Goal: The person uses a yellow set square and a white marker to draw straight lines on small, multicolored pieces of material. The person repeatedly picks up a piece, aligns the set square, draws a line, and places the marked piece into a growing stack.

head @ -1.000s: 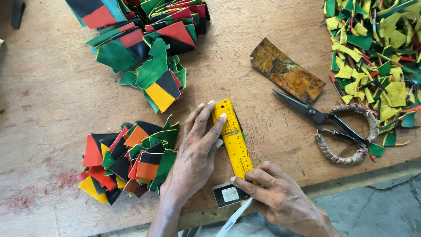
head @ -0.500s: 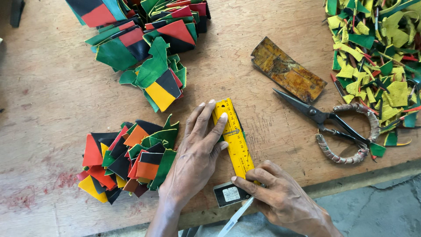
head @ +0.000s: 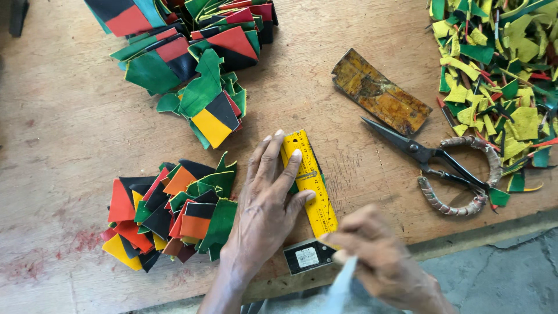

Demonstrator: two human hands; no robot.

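On the bench, left hand (head: pixel 264 212) presses flat on yellow ruler (head: pixel 308 180); right hand's (head: pixel 378 256) grip blurred, unclear.

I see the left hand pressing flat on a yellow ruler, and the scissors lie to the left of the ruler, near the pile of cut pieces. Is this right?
Not quite. In the head view the left hand does press flat on the yellow ruler, but the scissors lie to the right of the ruler, not the left, beside the pile of green and yellow scraps.
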